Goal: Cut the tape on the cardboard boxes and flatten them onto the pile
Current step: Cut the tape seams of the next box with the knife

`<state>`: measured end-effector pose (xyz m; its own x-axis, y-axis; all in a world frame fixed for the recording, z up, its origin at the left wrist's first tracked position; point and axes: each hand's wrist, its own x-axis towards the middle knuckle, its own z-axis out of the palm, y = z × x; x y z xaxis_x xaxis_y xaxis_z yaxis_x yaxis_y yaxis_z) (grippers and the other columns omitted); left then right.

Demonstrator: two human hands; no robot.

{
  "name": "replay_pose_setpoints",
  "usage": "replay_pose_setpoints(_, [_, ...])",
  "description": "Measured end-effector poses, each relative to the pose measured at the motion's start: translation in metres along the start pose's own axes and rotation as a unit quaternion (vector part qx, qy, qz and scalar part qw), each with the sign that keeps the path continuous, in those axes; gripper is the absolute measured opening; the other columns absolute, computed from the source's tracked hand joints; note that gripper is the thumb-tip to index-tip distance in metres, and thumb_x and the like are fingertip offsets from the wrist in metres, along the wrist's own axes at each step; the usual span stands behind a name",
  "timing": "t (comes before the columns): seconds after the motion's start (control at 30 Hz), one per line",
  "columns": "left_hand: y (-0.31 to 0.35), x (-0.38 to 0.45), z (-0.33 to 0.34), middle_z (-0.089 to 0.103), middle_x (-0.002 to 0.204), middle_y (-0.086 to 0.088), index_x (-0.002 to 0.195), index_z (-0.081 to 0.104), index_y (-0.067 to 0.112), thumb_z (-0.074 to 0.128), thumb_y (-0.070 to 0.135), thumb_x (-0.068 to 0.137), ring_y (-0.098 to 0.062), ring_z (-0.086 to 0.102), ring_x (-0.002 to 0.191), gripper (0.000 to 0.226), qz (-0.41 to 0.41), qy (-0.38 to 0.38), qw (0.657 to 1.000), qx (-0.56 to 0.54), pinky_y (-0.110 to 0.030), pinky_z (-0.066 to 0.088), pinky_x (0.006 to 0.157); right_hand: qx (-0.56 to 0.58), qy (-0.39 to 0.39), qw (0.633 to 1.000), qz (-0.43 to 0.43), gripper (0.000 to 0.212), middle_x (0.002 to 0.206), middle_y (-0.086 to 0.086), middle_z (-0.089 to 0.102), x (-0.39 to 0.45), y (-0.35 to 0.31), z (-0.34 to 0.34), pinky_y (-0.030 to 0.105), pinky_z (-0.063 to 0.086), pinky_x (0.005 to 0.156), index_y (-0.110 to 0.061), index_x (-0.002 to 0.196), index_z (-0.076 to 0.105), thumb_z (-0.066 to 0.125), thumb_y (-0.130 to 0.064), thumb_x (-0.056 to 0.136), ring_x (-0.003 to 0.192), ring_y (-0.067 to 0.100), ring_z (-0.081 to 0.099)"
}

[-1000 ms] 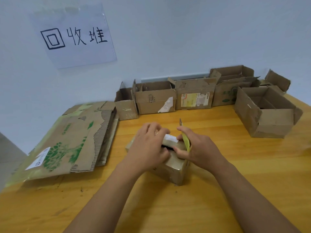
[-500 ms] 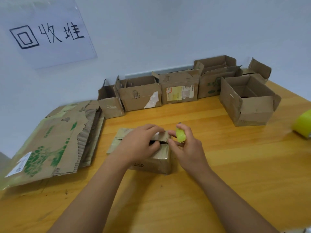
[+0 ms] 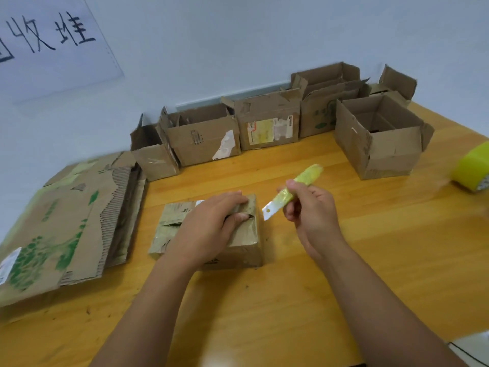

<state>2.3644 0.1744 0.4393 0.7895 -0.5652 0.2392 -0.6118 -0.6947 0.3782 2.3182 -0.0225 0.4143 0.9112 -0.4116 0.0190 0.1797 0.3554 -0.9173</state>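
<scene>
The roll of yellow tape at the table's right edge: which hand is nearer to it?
Right. The right hand, holding the yellow knife, is between the small box and the tape roll. The left hand rests on that box, farther away.

The table (image 3: 344, 260) is glossy orange-yellow wood with visible grain. The small box (image 3: 238, 247) is matt brown cardboard under shiny clear tape. The knife (image 3: 293, 193) has a yellow plastic handle and a bare metal blade. The pile (image 3: 79, 221) shows rough corrugated cardboard edges.

Recycling/packing workroom: handwritten wall sign (image 3: 50, 41), used boxes (image 3: 203, 136) on wood table (image 3: 344, 274), flattened pile (image 3: 66, 221).
</scene>
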Motion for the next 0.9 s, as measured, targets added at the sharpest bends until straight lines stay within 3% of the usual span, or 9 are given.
replay_pose_setpoints(0.1, [0.0,-0.001,0.0,0.05,0.145,0.015,0.133,0.058,0.029,0.056,0.035,0.099,-0.006,0.042,0.133,0.035,0.003,0.001,1.0,0.0,-0.023,0.034,0.099,-0.008,-0.025,0.998,0.052,0.012,0.05,0.001,0.053,0.002,0.007,0.002,0.022,0.039,0.043,-0.012,0.086,0.069,0.061,-0.015,0.095,0.044,0.011,0.046])
replay_pose_setpoints(0.3, [0.003,-0.003,-0.001,0.05,0.146,0.009,0.135,0.059,0.025,0.056,0.03,0.099,-0.007,0.039,0.138,0.036,0.006,0.0,1.0,-0.003,-0.021,0.029,0.106,-0.056,-0.032,0.995,0.079,0.024,0.046,0.001,0.052,0.001,0.014,0.009,0.021,0.038,0.042,-0.012,0.073,0.061,0.059,-0.014,0.097,0.042,0.011,0.045])
replay_pose_setpoints(0.43, [0.006,-0.006,-0.002,0.05,0.146,0.008,0.135,0.06,0.026,0.058,0.028,0.099,-0.005,0.038,0.139,0.036,0.005,0.011,1.0,-0.011,-0.018,0.022,0.112,-0.066,-0.014,0.996,0.065,0.017,0.047,-0.002,0.052,0.004,0.016,0.012,0.02,0.039,0.043,-0.011,0.081,0.062,0.059,-0.015,0.097,0.044,0.009,0.047])
replay_pose_setpoints(0.57, [0.006,-0.007,-0.001,0.053,0.143,0.007,0.133,0.061,0.026,0.059,0.027,0.098,-0.007,0.041,0.138,0.034,0.01,0.022,1.0,-0.008,-0.023,0.027,0.114,-0.096,-0.011,0.995,0.039,0.012,0.048,-0.004,0.052,0.008,0.016,0.015,0.02,0.041,0.045,-0.011,0.089,0.064,0.059,-0.019,0.098,0.045,0.008,0.048])
replay_pose_setpoints(0.8, [0.007,-0.006,-0.001,0.057,0.139,0.01,0.131,0.063,0.028,0.055,0.031,0.099,-0.008,0.046,0.134,0.033,0.012,0.031,0.999,0.001,-0.034,0.042,0.107,-0.15,-0.007,0.988,0.04,0.02,0.051,-0.004,0.042,0.02,0.011,0.023,0.027,0.033,0.046,-0.008,0.082,0.055,0.059,-0.021,0.097,0.046,0.011,0.038])
replay_pose_setpoints(0.9, [0.01,-0.006,-0.002,0.065,0.128,0.009,0.126,0.066,0.026,0.053,0.031,0.101,-0.013,0.057,0.123,0.029,0.023,0.066,0.997,0.015,-0.033,0.049,0.093,-0.171,0.005,0.984,0.044,0.019,0.053,-0.003,0.043,0.028,0.011,0.028,0.028,0.033,0.047,-0.011,0.083,0.055,0.058,-0.024,0.097,0.046,0.01,0.039])
